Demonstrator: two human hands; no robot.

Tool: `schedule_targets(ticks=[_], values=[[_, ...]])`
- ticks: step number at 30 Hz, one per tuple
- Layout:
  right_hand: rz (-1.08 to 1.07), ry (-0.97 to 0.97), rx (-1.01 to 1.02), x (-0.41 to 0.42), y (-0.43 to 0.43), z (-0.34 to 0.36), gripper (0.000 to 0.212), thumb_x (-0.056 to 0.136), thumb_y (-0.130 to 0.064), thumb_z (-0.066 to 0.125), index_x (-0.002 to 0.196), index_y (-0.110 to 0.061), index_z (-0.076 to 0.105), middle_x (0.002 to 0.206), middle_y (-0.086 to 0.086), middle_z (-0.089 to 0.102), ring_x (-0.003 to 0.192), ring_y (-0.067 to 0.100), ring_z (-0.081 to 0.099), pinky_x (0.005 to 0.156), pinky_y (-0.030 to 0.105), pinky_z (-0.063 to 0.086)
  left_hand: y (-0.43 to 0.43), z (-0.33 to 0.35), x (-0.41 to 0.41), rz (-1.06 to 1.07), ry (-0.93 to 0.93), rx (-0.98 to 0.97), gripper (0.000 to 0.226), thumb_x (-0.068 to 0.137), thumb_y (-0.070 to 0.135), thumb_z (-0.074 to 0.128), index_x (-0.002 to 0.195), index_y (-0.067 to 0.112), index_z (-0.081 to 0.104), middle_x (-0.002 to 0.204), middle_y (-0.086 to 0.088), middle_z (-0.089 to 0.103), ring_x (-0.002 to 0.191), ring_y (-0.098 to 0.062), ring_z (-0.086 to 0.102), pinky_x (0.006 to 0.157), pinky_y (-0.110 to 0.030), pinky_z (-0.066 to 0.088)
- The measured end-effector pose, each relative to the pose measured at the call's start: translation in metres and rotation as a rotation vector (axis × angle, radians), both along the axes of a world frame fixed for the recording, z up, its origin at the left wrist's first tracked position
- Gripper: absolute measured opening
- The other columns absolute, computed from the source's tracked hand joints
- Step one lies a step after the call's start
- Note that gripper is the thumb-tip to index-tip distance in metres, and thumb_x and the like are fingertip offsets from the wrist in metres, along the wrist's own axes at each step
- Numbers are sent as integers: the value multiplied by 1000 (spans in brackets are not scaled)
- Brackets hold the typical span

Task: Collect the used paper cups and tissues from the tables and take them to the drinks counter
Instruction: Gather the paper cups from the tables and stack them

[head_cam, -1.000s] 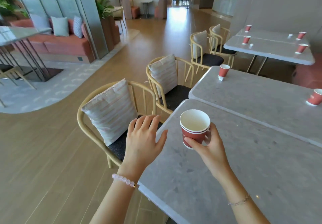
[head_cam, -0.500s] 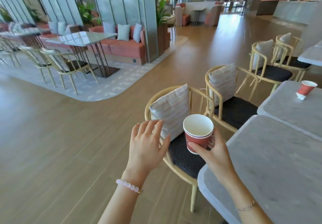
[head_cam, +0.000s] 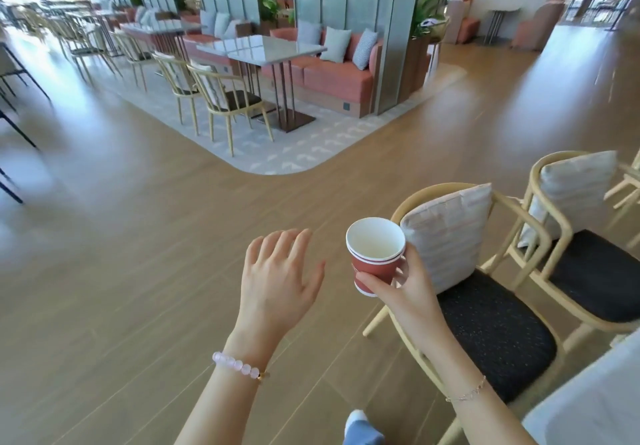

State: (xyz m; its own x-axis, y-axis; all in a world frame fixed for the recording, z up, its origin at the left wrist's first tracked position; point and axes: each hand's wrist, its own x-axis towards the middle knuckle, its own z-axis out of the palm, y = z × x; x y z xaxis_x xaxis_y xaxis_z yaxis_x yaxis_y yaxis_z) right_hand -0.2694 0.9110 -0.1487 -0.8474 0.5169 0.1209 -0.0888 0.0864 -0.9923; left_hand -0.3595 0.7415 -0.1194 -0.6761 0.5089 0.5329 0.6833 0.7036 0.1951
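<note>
In the head view, our right hand (head_cam: 408,292) is at about 5 o'clock from the centre of the picture. It is closed around the red paper cups (head_cam: 375,257): the thumb lies across the front of the red wall and the fingers wrap behind. We see two white rims, one just inside the other, so two cups are stacked together. They are upright, held in the air above the wooden floor (head_cam: 138,271), and the inside looks white. There is some white print on the red wall, near the thumb, but it is too small and partly covered, so we cannot read any brand.

Our left hand (head_cam: 280,281) is at about 6 o'clock, just beside the cups but not touching them. It is open, with the fingers spread a little and the palm turned down, and it holds nothing. On its wrist there is a pink bead bracelet (head_cam: 239,365); the right wrist has a thin chain bracelet (head_cam: 465,392).

At 4 o'clock stands a wooden chair (head_cam: 498,333) with a dark seat and a striped cushion (head_cam: 446,233) that leans on the backrest. A corner of a grey table (head_cam: 595,406) shows at the lower right edge. At 12 o'clock, well apart from us, there is a pink sofa (head_cam: 332,77) with pale pillows.
</note>
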Motion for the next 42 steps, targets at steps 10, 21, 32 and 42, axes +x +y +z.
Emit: schedule_targets(ticks=[10,21,32,42], values=[[100,-8,-3,-169,12,-11,62,61,-24,83,112,-40,52,113,-10,65,102,3,64,75,12,49,1,-13,-138,107,-1,-2,44,87,43,42,112,14,62,105,0,66,96,-27,61,90,-40,44],[38,26,-22,-339,72,-1,60,69,-7,83,114,-34,52,108,-10,67,96,1,66,69,8,48,61,0,-325,40,13,-48,42,85,42,45,111,13,62,106,0,66,97,-27,62,89,-42,46],[-165,6,-10,-439,149,-12,60,70,-11,82,118,-32,53,108,-14,68,101,4,64,75,11,48,162,-12,-465,-199,-7,-52,44,86,43,43,109,13,64,103,0,67,94,-27,63,88,-40,46],[-535,28,-25,-538,243,-4,57,72,-5,79,118,-24,53,109,-8,66,97,-2,63,72,8,47,304,-3,-616,-532,-8,-73,46,86,43,41,111,12,64,104,-1,67,95,-27,63,88,-40,46]])
